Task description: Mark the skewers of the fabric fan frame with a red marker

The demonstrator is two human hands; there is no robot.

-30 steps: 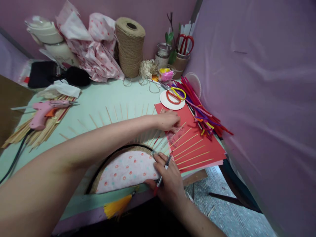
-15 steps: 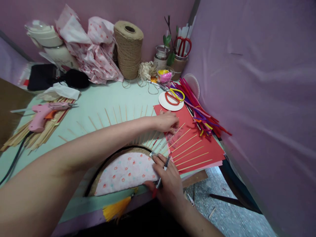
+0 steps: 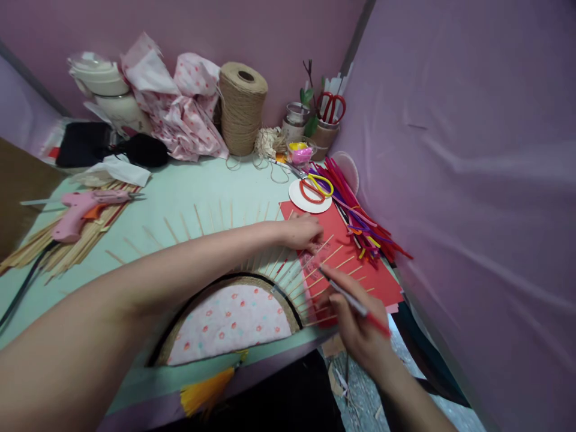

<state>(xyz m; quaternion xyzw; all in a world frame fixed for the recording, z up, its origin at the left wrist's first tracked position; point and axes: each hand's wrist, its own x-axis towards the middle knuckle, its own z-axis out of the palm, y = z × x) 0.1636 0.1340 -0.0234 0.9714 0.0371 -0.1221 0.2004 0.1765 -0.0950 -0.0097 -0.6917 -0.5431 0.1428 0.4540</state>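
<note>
A half-round fan (image 3: 234, 318) lies at the table's front edge, its floral cloth rimmed by tan cord and a black band. Thin wooden sticks (image 3: 198, 219) radiate out from it. My left hand (image 3: 303, 233) reaches across the sticks, fingers curled down at the far end of what looks like a clear ruler (image 3: 288, 275). The ruler lies along the sticks, and its end at the hand is partly hidden. In my right hand (image 3: 360, 327) is a pen (image 3: 353, 300) with a red end, its tip over the sticks on the red paper (image 3: 378, 276).
A pink glue gun (image 3: 81, 210) rests on a bundle of sticks at the left. Scissors (image 3: 315, 187) lie on a white disc, beside pipe cleaners (image 3: 360, 216). Behind stand a twine spool (image 3: 243, 114), crumpled cloth (image 3: 189, 120) and a bottle (image 3: 112, 96). A yellow tassel (image 3: 207, 390) hangs in front.
My right hand has lifted off the near end of the ruler and moved right, turning the pen so its tip points at the sticks. My left hand stays nearly in place.
</note>
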